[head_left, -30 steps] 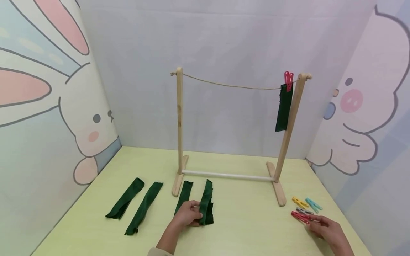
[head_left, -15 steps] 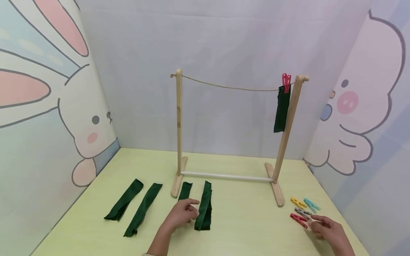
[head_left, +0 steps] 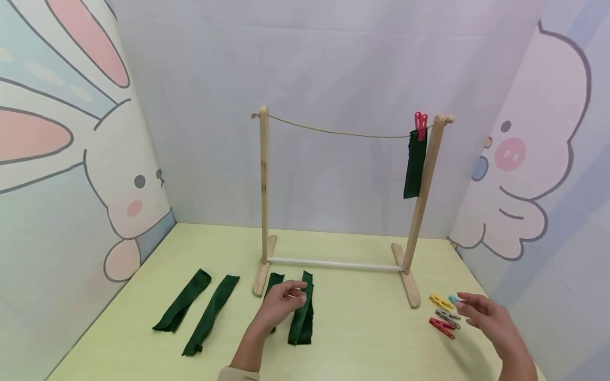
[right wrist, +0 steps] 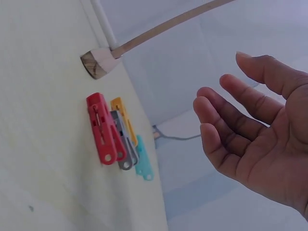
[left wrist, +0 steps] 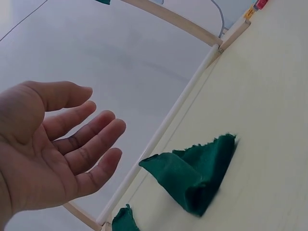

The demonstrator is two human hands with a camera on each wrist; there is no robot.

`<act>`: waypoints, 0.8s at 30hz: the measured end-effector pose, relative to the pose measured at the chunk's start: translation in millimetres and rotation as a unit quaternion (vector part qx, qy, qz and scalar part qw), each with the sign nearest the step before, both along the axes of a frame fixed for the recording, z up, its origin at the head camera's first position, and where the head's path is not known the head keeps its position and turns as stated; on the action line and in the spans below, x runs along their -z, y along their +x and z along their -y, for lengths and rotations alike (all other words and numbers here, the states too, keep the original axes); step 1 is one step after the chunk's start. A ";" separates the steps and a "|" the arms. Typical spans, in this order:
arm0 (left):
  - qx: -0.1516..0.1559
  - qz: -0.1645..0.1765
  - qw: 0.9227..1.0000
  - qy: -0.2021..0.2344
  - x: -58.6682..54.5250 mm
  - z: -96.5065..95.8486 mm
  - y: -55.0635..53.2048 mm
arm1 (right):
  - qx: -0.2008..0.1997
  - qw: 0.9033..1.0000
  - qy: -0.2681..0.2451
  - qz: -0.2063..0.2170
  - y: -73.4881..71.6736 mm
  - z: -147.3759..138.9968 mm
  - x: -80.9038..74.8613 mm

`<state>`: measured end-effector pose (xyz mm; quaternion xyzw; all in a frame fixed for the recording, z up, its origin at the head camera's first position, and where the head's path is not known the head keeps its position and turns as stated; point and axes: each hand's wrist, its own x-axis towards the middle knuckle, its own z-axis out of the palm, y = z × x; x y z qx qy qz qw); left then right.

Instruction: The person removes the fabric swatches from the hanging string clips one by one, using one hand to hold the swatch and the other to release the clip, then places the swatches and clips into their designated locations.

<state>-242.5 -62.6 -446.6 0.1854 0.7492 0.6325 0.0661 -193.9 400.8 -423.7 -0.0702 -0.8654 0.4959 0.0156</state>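
Note:
My left hand (head_left: 283, 304) hovers with loosely bent fingers over two folded green cloth strips, the nearer one being the cloth strip (head_left: 301, 317) at its fingertips. In the left wrist view the palm faces the camera, holds nothing, and is apart from the green cloth (left wrist: 192, 178). Over the right side of the table, my right hand (head_left: 491, 320) is raised, also with nothing in it. Just left of it lie a red clothespin (head_left: 442, 327), a grey clothespin (head_left: 448, 316) and a yellow clothespin (head_left: 440, 301). A turquoise clothespin (right wrist: 144, 161) is partly hidden by that hand in the head view.
A wooden stand (head_left: 264, 185) with a rope (head_left: 338, 132) between its posts stands behind the hands. Near its right post, a red clothespin (head_left: 421, 127) holds a green strip (head_left: 415, 169) on the rope. Two more strips, one a green strip (head_left: 183, 301), lie at left.
My left hand has let go of the green strip, which now lies flatter, and has risen a little. The right hand has lifted away from the clothespins. The head view has shifted slightly.

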 end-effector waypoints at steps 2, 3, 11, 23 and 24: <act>0.001 -0.008 1.000 0.006 -10.0 -3.5 3.6 | -0.010 0.999 0.021 -0.031 -2.6 1.6 -6.5; 0.002 -0.012 1.000 0.007 -15.1 -5.1 5.6 | -0.013 0.998 0.028 -0.048 -4.1 2.5 -10.0; 0.000 -0.033 0.999 0.042 -37.0 -16.4 7.6 | -0.039 0.988 0.037 -0.147 -16.6 12.3 -41.5; -0.008 -0.058 0.997 0.046 -51.6 -31.8 -8.2 | -0.053 0.969 0.085 -0.225 -35.5 26.6 -85.2; -0.008 -0.062 0.997 0.045 -53.6 -33.4 -9.3 | -0.050 0.968 0.085 -0.230 -37.2 27.9 -88.9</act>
